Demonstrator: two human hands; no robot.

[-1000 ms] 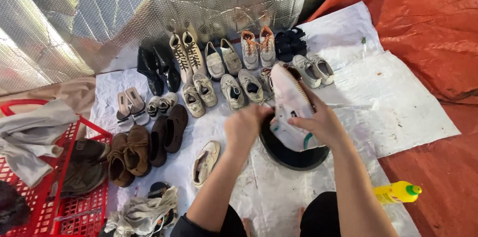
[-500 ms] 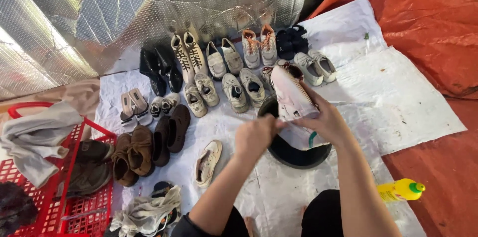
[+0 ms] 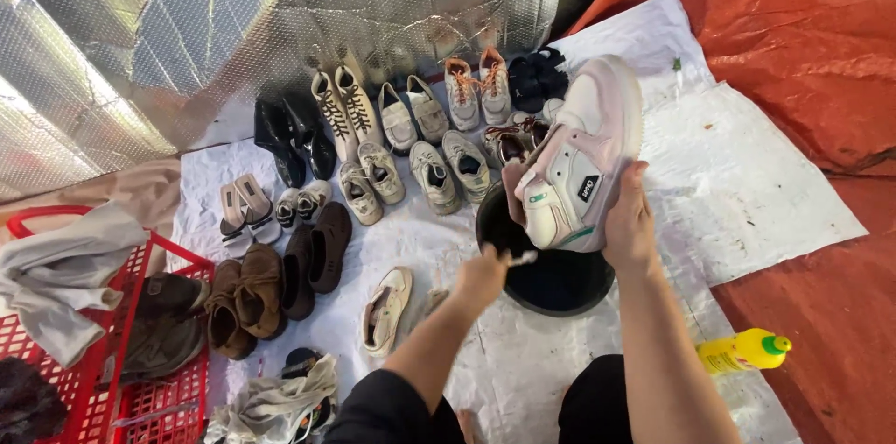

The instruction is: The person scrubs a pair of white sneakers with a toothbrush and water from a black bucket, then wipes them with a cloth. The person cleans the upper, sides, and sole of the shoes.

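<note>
My right hand (image 3: 630, 225) grips the pale sneaker (image 3: 579, 164) above the black basin (image 3: 560, 281); my left hand (image 3: 483, 274) is closed on a small brush (image 3: 519, 258). A loose grip could drop the sneaker into the basin, splashing the shoes (image 3: 439, 169) nearby.

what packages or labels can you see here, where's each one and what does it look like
Small label patch on the side of the pale pink and white sneaker held in the right hand over the black basin: dark rectangle with light marks.
Yellow bottle with a green cap, lying on its side on the white sheet at the lower right, by the orange tarp.
No signs or screens in view.
</note>
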